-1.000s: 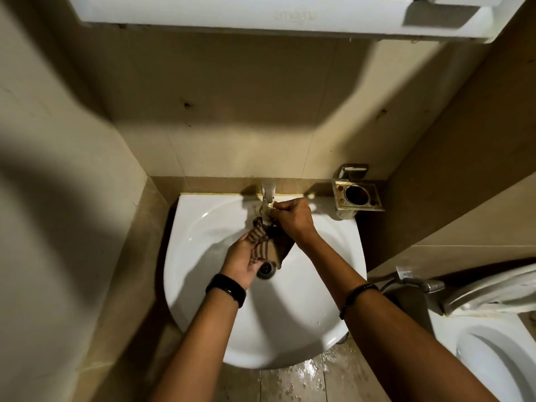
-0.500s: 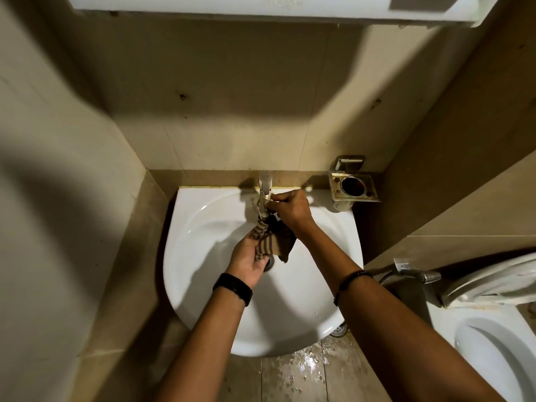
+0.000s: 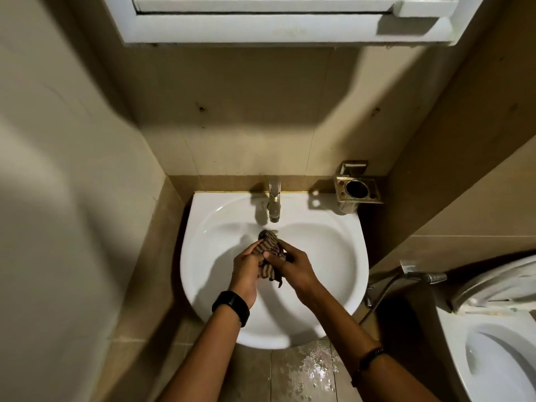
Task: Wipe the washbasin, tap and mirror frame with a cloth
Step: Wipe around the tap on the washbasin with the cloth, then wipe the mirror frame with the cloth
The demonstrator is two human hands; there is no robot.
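A white washbasin (image 3: pixel 327 256) hangs on the tiled back wall, with a metal tap (image 3: pixel 274 201) at its rear middle. Over the bowl, both hands hold a brown striped cloth (image 3: pixel 269 249). My left hand (image 3: pixel 246 271) grips its lower left part. My right hand (image 3: pixel 293 265) pinches it from the right. Both hands are below the tap and apart from it. The white mirror frame (image 3: pixel 278 27) runs along the top of the view.
A metal holder (image 3: pixel 358 188) is fixed to the wall right of the tap. A toilet (image 3: pixel 499 343) with raised lid stands at the right, a hand spray (image 3: pixel 423 275) beside it. Water is spilled on the floor tiles (image 3: pixel 313 369) below the basin.
My right hand has come off the tap and joined my left hand on the cloth lower in the bowl. The view has tilted up, showing the mirror frame.
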